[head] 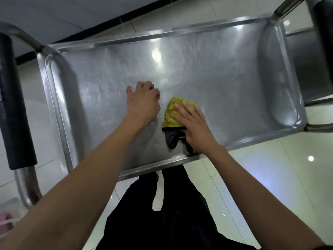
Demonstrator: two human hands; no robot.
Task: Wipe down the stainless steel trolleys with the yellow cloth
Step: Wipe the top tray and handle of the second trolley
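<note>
A stainless steel trolley (225, 73) fills the middle of the head view, its top shelf a shallow tray with raised rims. A yellow cloth (173, 112) with a black underside lies on the shelf near the front rim. My right hand (192, 127) presses flat on the cloth, fingers spread across it. My left hand (143, 101) rests on the bare steel just left of the cloth, fingers curled under and holding nothing.
A black-padded handle (16, 105) on a steel tube stands at the trolley's left end. A second trolley (310, 69) adjoins the right end, with another dark handle (324, 24). Glossy white floor tiles (270, 177) surround everything. My dark trousers (171, 213) are below the front rim.
</note>
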